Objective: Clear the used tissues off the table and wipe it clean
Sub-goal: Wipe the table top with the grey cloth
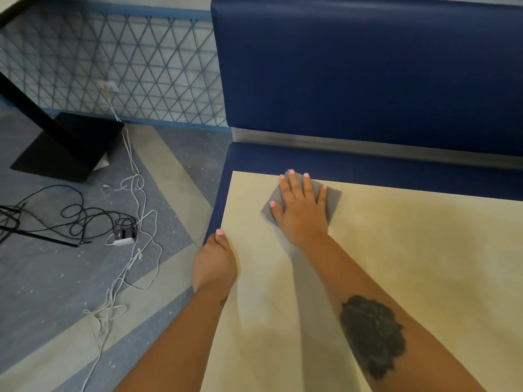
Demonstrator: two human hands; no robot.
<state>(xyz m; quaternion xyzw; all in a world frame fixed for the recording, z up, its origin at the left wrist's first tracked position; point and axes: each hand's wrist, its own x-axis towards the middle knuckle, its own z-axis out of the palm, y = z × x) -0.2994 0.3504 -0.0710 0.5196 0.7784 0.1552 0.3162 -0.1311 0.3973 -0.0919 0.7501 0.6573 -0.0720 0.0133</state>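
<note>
Pressing grey cloth [300,199] flat at far left corner of table [410,264]
Right hand [301,210]: fingers straight and spread on the cloth. Left hand [215,263]: curled over the table's left edge, thumb on top

A diner-like eatery: blue booth seat [368,69] behind a table [410,250].

one cream table [396,250], one grey cloth [332,196], two hands, left [215,264] and right [300,210], one blue bench [368,80]
</note>
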